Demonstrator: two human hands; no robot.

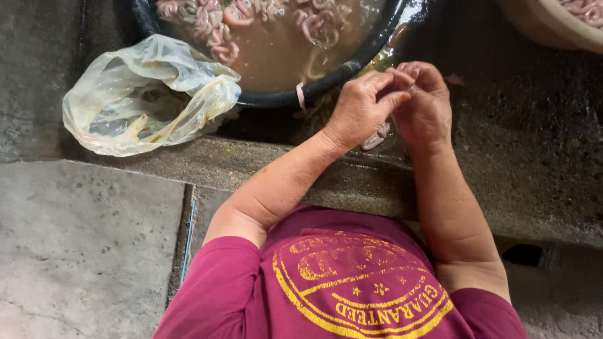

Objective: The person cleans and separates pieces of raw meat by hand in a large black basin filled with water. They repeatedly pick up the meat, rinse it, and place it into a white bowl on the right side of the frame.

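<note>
My left hand (363, 108) and my right hand (424, 102) are brought together just below the rim of a large dark basin (276, 97). Both pinch a thin pale strand (408, 85) between the fingertips, and a pinkish length of intestine (375, 138) hangs below my palms. The basin holds murky brown water with several pink coiled intestines (220, 31). One pink strand (301, 95) drapes over the basin's rim.
A crumpled clear plastic bag (147, 94) lies left of the basin on the wet concrete. A light-coloured bowl (553, 25) with more pink coils sits at the top right. A concrete step edge (251, 169) runs across below my hands.
</note>
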